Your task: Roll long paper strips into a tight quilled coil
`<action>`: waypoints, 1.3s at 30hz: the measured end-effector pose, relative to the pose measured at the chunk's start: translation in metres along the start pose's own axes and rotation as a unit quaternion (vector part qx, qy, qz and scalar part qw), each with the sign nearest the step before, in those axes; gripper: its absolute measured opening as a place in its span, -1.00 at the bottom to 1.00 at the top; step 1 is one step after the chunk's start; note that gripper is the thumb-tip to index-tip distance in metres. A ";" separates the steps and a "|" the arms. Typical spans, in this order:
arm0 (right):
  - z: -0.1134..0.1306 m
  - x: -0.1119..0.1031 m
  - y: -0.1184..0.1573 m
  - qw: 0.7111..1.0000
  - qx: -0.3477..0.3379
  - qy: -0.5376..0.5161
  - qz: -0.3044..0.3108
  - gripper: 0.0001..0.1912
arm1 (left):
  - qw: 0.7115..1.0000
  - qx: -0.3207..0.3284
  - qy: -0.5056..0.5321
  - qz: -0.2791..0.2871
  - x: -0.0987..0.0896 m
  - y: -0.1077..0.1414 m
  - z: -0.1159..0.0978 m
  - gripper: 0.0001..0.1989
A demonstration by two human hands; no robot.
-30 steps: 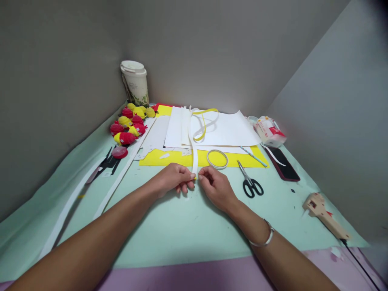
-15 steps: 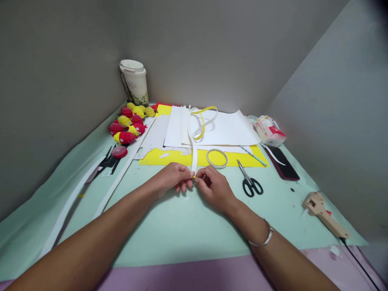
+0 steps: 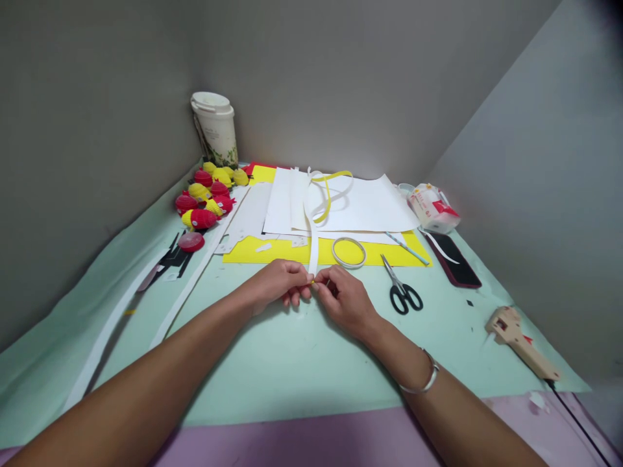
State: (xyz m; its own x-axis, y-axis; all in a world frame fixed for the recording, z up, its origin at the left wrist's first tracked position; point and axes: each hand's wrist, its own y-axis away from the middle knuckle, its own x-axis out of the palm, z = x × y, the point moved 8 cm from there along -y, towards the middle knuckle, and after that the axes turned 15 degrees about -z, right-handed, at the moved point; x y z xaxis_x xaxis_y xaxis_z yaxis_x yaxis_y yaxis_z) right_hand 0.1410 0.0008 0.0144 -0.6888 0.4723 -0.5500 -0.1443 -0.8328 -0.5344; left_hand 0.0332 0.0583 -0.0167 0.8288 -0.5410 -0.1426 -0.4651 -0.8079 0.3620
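My left hand (image 3: 283, 283) and my right hand (image 3: 342, 296) meet at the middle of the table, fingertips pinching the near end of a long paper strip (image 3: 314, 250). The strip is white on one side and yellow on the other. From my fingers it runs away from me and curls into loops over the white sheets (image 3: 370, 204). A small bit of yellow shows between my fingertips; how the end is folded or rolled is hidden. Just beyond my right hand lie a roll of tape (image 3: 348, 253) and black-handled scissors (image 3: 405, 298).
At the left are red and yellow corrugated-paper pieces (image 3: 200, 218), a white lidded cup (image 3: 217, 133) and long white strips (image 3: 182, 301). Yellow card (image 3: 243, 253) lies under the sheets. To the right are a phone (image 3: 455, 263), a tissue pack (image 3: 435, 207) and a corded glue gun (image 3: 520, 340).
Both hands keep their pinch in nearly the same spot. The looped part of the strip has shifted slightly to the right.
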 end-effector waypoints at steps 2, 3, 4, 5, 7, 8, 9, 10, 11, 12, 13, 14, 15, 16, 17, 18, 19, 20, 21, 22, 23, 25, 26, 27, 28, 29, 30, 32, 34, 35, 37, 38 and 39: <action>0.000 0.001 0.000 1.000 0.001 0.000 0.003 -0.98 | 1.000 0.000 0.001 0.002 0.000 0.000 0.000 -0.79; 0.000 0.001 0.000 1.000 0.000 0.001 0.005 -0.97 | 1.000 -0.002 0.000 0.001 0.000 0.000 0.000 -0.79; 0.000 0.001 0.001 1.000 -0.003 0.002 0.007 -0.97 | 1.000 -0.005 -0.002 -0.001 0.000 0.000 0.001 -0.80; 0.001 0.001 0.001 1.000 -0.006 0.004 0.009 -0.96 | 1.000 -0.007 -0.004 -0.003 0.000 0.000 0.001 -0.81; 0.003 0.001 0.001 1.000 -0.017 0.010 0.011 -0.94 | 1.000 -0.008 -0.005 -0.006 0.000 0.001 0.001 -0.81; 0.004 0.001 0.002 1.000 -0.021 0.012 0.012 -0.94 | 1.000 -0.008 -0.005 -0.007 0.000 0.001 0.000 -0.81; 0.004 0.001 0.002 0.999 -0.025 0.015 0.012 -0.93 | 1.000 -0.008 -0.004 -0.008 0.000 0.001 0.000 -0.80; 0.004 0.001 0.002 0.999 -0.028 0.016 0.011 -0.93 | 1.000 -0.009 -0.004 -0.007 0.000 0.001 0.000 -0.80; 0.005 0.001 0.002 0.999 -0.029 0.017 0.010 -0.93 | 1.000 -0.010 -0.004 -0.007 0.000 0.002 0.000 -0.79; 0.004 0.001 0.002 0.999 -0.030 0.017 0.009 -0.93 | 1.000 -0.010 -0.005 -0.007 0.000 0.002 0.000 -0.78; 0.004 0.001 0.002 0.999 -0.030 0.016 0.009 -0.94 | 1.000 -0.011 -0.004 -0.008 0.000 0.002 0.000 -0.77; 0.004 0.001 0.002 0.999 -0.030 0.016 0.010 -0.94 | 1.000 -0.010 -0.003 -0.009 0.000 0.002 0.000 -0.77; 0.003 0.002 0.001 0.999 -0.030 0.017 0.011 -0.94 | 1.000 -0.008 0.000 -0.011 0.000 0.002 -0.001 -0.77; 0.002 0.002 0.001 0.999 -0.029 0.018 0.011 -0.94 | 1.000 -0.006 0.003 -0.012 0.000 0.001 -0.001 -0.77; 0.002 0.002 0.001 0.999 -0.029 0.020 0.011 -0.94 | 1.000 -0.003 0.005 -0.013 0.001 0.001 -0.001 -0.77; 0.001 0.002 0.001 0.999 -0.028 0.022 0.009 -0.95 | 1.000 0.000 0.007 -0.016 0.000 0.000 0.000 -0.77; 0.000 0.002 0.001 0.999 -0.027 0.024 0.007 -0.95 | 1.000 0.003 0.008 -0.018 0.000 0.000 0.000 -0.77; 0.000 0.001 0.000 0.999 -0.026 0.025 0.006 -0.95 | 1.000 0.005 0.008 -0.021 0.000 -0.001 0.000 -0.77; -0.001 0.001 0.000 0.999 -0.024 0.025 0.006 -0.95 | 1.000 0.007 0.007 -0.024 0.000 -0.002 0.001 -0.77; -0.001 0.001 0.000 0.999 -0.021 0.026 0.007 -0.95 | 1.000 0.009 0.006 -0.026 0.000 -0.002 0.001 -0.78; -0.001 0.002 0.000 0.999 -0.019 0.027 0.009 -0.94 | 1.000 0.010 0.006 -0.027 0.000 -0.002 0.001 -0.78; -0.001 0.002 0.000 0.999 -0.015 0.029 0.014 -0.94 | 0.999 0.013 0.004 -0.031 -0.001 -0.003 0.001 -0.78; -0.001 0.002 0.000 0.999 -0.014 0.031 0.017 -0.94 | 0.999 0.015 0.003 -0.034 -0.001 -0.003 0.001 -0.78; -0.001 0.003 0.000 0.999 -0.013 0.034 0.019 -0.94 | 0.999 0.018 0.002 -0.037 -0.002 -0.003 0.000 -0.78; -0.001 0.003 0.001 0.999 -0.013 0.037 0.021 -0.94 | 0.999 0.020 0.000 -0.039 -0.002 -0.003 0.000 -0.78; -0.001 0.003 0.001 0.999 -0.013 0.039 0.022 -0.94 | 0.999 0.022 -0.003 -0.040 -0.002 -0.003 0.000 -0.78; -0.001 0.003 0.001 0.999 -0.013 0.040 0.023 -0.94 | 0.999 0.024 -0.007 -0.040 -0.002 -0.003 0.000 -0.79; -0.001 0.003 0.001 0.999 -0.013 0.041 0.023 -0.94 | 0.999 0.025 -0.013 -0.041 -0.002 -0.003 0.000 -0.80; -0.001 0.003 0.002 0.999 -0.015 0.039 0.024 -0.93 | 0.999 0.024 -0.018 -0.045 -0.003 -0.002 -0.001 -0.80; -0.001 0.003 0.002 0.999 -0.016 0.038 0.024 -0.93 | 0.998 0.024 -0.020 -0.047 -0.003 -0.002 -0.001 -0.81; 0.000 0.003 0.002 0.999 -0.021 0.034 0.023 -0.94 | 0.998 0.025 -0.022 -0.049 -0.003 -0.002 -0.002 -0.82; 0.001 0.002 0.002 0.999 -0.024 0.033 0.022 -0.93 | 0.998 0.026 -0.022 -0.050 -0.003 -0.002 -0.002 -0.82; 0.002 0.002 0.002 0.999 -0.027 0.032 0.019 -0.93 | 0.998 0.026 -0.022 -0.049 -0.003 -0.001 -0.002 -0.82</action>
State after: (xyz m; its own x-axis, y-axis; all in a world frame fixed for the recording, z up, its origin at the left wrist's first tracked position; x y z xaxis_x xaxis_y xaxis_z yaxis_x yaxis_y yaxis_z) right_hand 0.1381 -0.0006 0.0131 -0.6453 0.4590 -0.6107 -0.0786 -0.8350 -0.5446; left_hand 0.0325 0.0613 -0.0149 0.8575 -0.4673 -0.2154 -0.3987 -0.8680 0.2960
